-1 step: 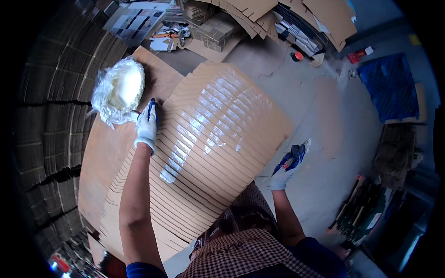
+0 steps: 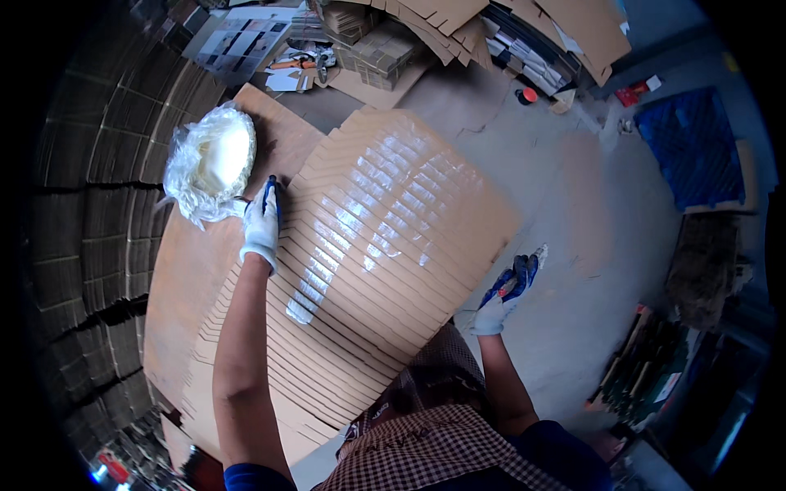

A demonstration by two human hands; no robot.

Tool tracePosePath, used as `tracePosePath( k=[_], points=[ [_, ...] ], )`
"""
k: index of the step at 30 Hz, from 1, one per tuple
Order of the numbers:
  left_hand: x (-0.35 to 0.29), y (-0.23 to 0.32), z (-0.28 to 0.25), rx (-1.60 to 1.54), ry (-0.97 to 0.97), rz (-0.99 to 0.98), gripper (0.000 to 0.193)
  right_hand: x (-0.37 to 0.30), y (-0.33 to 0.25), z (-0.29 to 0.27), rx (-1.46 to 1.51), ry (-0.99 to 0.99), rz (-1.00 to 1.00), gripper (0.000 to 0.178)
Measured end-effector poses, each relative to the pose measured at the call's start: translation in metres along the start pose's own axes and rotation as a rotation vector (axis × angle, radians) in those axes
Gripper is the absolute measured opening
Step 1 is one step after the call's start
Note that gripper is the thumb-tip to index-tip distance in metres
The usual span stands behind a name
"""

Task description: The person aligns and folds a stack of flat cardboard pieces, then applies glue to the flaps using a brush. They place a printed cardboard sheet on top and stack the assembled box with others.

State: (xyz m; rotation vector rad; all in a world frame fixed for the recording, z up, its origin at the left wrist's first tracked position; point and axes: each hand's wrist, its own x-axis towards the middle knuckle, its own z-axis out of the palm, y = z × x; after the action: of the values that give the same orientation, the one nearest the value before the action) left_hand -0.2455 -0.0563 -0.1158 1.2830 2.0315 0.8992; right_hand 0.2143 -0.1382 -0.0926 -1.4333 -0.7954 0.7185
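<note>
Left of the left fingers (image 2: 271, 198) and farther out, a bowl (image 2: 247, 155) stands on a board (image 2: 192, 270); to their right, overlapping cardboard sheets (image 2: 393, 299) lie between them and the right fingers (image 2: 522, 272). Beyond those, farther right, is a pallet (image 2: 692, 151).

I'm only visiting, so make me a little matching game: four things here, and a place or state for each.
Column one:
1. Left hand
2. Right hand
3. Cardboard sheets
4. Round container

Column two:
A. Overlapping in a fan, with shiny whitish streaks
B. Gloved, out over the grey floor
C. Covered in crinkled clear plastic, white inside
D. Gloved, at the left edge of the cardboard

Right pairs: 1-D, 2-B, 3-A, 4-C
</note>
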Motion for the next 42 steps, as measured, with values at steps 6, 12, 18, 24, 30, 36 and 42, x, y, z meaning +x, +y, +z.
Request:
tracePosePath(
  k=[6, 12, 18, 24, 30, 36, 42],
  points=[
    [0.006, -0.022, 0.014, -0.222, -0.026, -0.139, 0.050, -0.031, 0.013, 0.034, 0.030, 0.039, -0.099, 0.067],
    [0.003, -0.019, 0.003, -0.043, -0.008, -0.130, 0.050, -0.035, 0.017, 0.038, 0.169, -0.006, -0.090, 0.067],
    [-0.017, 0.034, 0.004, 0.304, -0.016, 0.134, 0.041, -0.035, 0.032, 0.023, -0.130, -0.084, -0.122, 0.062],
    [-0.018, 0.039, 0.004, 0.446, -0.074, 0.191, 0.043, -0.032, 0.025, 0.024, -0.360, -0.088, -0.325, 0.046],
    [-0.029, 0.052, -0.002, 0.618, -0.003, 0.249, 0.048, -0.025, 0.017, 0.025, -0.398, -0.068, -0.378, 0.038],
    [-0.153, 0.134, -0.004, 0.455, -0.100, 0.485, 0.055, 0.020, -0.022, -0.027, -0.081, -0.559, 0.043, 0.048],
    [-0.292, 0.126, 0.042, 0.441, -0.081, 0.324, 0.053, -0.008, -0.109, 0.043, -0.491, -1.569, -0.804, 0.045]
  ],
)
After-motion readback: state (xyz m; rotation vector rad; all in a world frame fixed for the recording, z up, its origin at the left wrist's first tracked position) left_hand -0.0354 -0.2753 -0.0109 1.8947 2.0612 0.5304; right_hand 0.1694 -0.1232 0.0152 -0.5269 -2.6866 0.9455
